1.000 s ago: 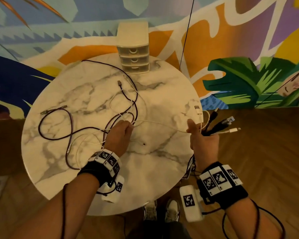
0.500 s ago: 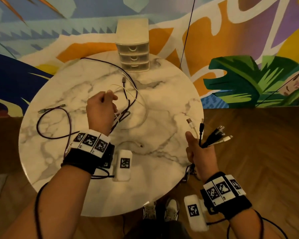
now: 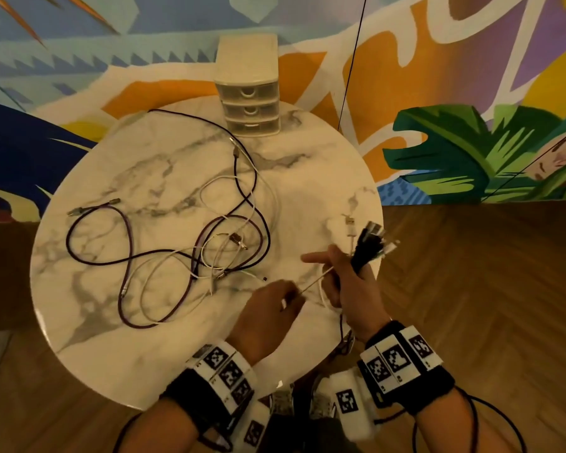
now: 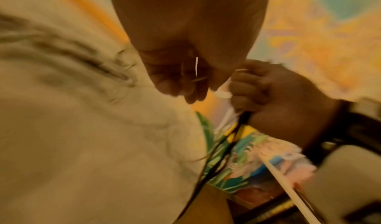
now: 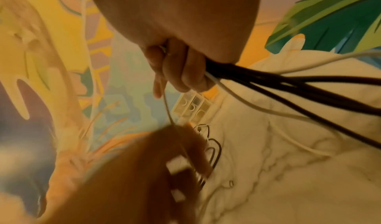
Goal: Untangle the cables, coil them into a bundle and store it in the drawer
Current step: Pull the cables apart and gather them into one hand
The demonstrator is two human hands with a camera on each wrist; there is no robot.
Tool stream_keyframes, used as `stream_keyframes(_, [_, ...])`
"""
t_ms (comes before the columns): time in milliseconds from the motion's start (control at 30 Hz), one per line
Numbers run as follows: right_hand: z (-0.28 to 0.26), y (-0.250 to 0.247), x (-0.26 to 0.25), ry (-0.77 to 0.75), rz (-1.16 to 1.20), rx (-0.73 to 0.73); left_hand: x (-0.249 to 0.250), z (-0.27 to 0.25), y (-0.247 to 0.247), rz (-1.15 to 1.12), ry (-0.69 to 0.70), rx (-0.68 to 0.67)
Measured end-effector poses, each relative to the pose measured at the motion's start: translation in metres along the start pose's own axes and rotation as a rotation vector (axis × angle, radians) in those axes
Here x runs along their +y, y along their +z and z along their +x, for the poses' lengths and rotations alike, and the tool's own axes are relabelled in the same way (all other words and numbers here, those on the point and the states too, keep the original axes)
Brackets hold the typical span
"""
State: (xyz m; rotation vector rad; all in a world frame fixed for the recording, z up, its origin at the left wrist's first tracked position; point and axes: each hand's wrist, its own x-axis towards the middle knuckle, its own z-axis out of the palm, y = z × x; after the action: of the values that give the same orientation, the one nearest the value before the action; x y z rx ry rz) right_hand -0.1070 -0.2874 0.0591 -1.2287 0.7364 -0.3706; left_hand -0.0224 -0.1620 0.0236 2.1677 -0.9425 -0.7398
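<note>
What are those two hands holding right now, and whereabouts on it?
Right hand grips a cable bundle just below its plugs; left hand pinches a white cable stretched between the hands.

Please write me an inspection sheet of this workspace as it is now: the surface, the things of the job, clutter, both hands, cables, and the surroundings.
Surface: round marble table.
Job's things: loose dark and white cables tangled on the table; small drawer unit at the far edge, its three drawers closed.
Clutter: nothing seen.
Grippers: left hand pinches a white cable; right hand grips a bundle of cable ends, index finger extended.
Cables: the white cable runs taut between both hands; more cables hang below the right hand, off the table.
Surroundings: painted mural wall, wooden floor.
</note>
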Motion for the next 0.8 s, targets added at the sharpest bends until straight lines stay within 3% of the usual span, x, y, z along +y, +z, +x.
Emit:
stream_keyframes(67, [0.001, -0.005, -0.004, -0.032, 0.067, 0.074, -0.04, 0.003, -0.004, -0.02, -0.152, -0.016])
stream_keyframes(133, [0.002, -0.009, -0.008, -0.052, 0.09, 0.135, -0.066, 0.014, -0.024, 0.129, -0.178, 0.093])
stream_keyframes(233, [0.003, -0.01, -0.013, -0.072, 0.1, 0.214, -0.06, 0.032, -0.062, 0.142, -0.028, 0.458])
stream_keyframes(300, [0.004, -0.009, -0.016, -0.084, 0.141, 0.264, -0.052, 0.035, -0.074, 0.114, 0.108, 0.598])
stream_keyframes(367, [0.005, -0.008, -0.022, -0.099, 0.177, 0.305, -0.065, 0.037, -0.073, 0.2, 0.039, 0.5])
stream_keyframes(433, [0.004, -0.011, -0.026, -0.114, 0.202, 0.336, -0.085, 0.039, -0.075, 0.361, -0.224, 0.32])
stream_keyframes(467, [0.003, -0.013, -0.028, -0.119, 0.202, 0.348, -0.088, 0.039, -0.082, 0.404, -0.292, 0.305])
stream_keyframes(533, [0.002, -0.017, -0.031, -0.127, 0.189, 0.377, -0.081, 0.042, -0.098, 0.35, -0.211, 0.465])
stream_keyframes(600, [0.001, -0.017, -0.031, -0.127, 0.193, 0.411, -0.054, 0.037, -0.107, 0.144, -0.074, 0.618])
stream_keyframes(667, [0.001, -0.017, -0.031, -0.129, 0.21, 0.442, -0.026, 0.028, -0.1, -0.046, 0.014, 0.629])
stream_keyframes(800, [-0.001, -0.021, -0.033, -0.134, 0.196, 0.453, -0.003, 0.011, -0.084, -0.101, 0.154, 0.632])
